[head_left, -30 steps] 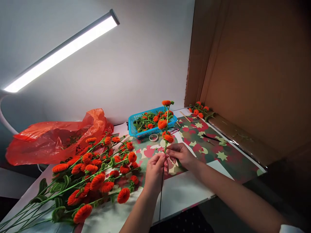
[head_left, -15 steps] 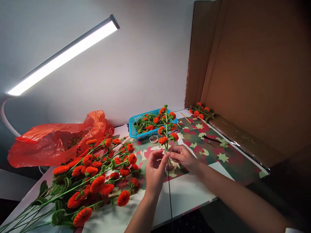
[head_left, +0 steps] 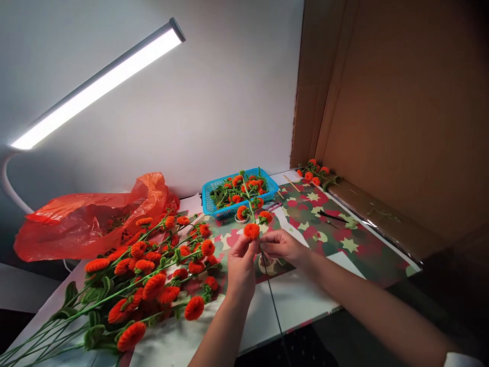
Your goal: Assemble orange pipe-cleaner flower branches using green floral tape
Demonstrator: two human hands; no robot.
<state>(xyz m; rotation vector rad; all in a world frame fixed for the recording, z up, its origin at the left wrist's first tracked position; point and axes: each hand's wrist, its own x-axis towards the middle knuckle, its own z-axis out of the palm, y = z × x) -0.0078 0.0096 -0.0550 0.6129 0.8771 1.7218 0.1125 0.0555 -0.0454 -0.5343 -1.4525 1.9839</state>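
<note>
Both hands meet over the table's middle on one flower stem (head_left: 252, 209), a green wire carrying several small orange pompom blooms. My left hand (head_left: 241, 265) pinches the stem just under the lowest bloom. My right hand (head_left: 281, 245) grips it from the right, fingers closed. The stem's top leans back and left toward the blue basket (head_left: 214, 204). Its dark bare wire (head_left: 273, 300) runs down past the table's front edge.
A heap of finished orange flower stems (head_left: 145, 275) lies at the left, with a red plastic bag (head_left: 87, 214) behind. A tape roll (head_left: 241, 218) lies before the basket. Camouflage-patterned paper (head_left: 324, 229) covers the right. Cardboard (head_left: 382, 102) walls the right side. A lamp bar (head_left: 99, 81) hangs above.
The stem's top has tipped from upright toward the back left and sunk lower. My left hand opened briefly, then closed on the stem again. The lower wire has swung right.
</note>
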